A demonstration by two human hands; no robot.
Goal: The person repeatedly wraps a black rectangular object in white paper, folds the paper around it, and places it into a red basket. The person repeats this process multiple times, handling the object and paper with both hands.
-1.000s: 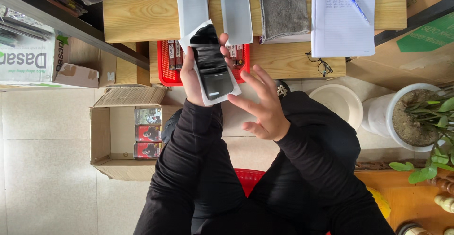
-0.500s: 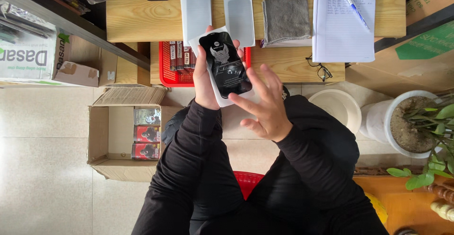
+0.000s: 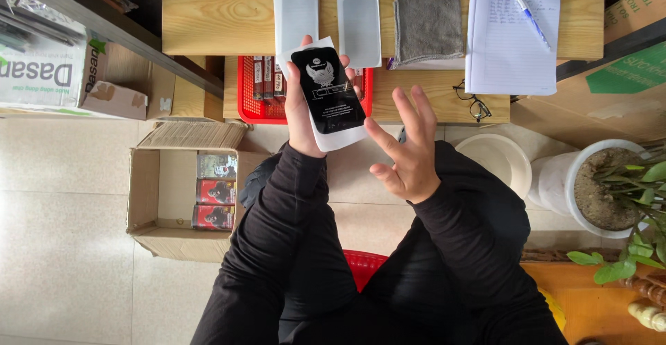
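Left hand (image 3: 302, 112) gripping black screen protector (image 3: 328, 90) on its white backing sheet (image 3: 338, 137), held upright at upper centre of frame, thumb along left edge
Right hand (image 3: 406, 152) empty, fingers spread wide, just right of the protector, index fingertip close to its lower right edge; contact cannot be told
Wooden bench (image 3: 208, 15) across top of frame: two white sleeves (image 3: 359, 22), grey cloth (image 3: 429, 29), notepad (image 3: 512, 29) with blue pen (image 3: 531, 19)
Red basket (image 3: 253, 102) behind the protector
Open cardboard box (image 3: 182, 192) at left centre, on tiled floor
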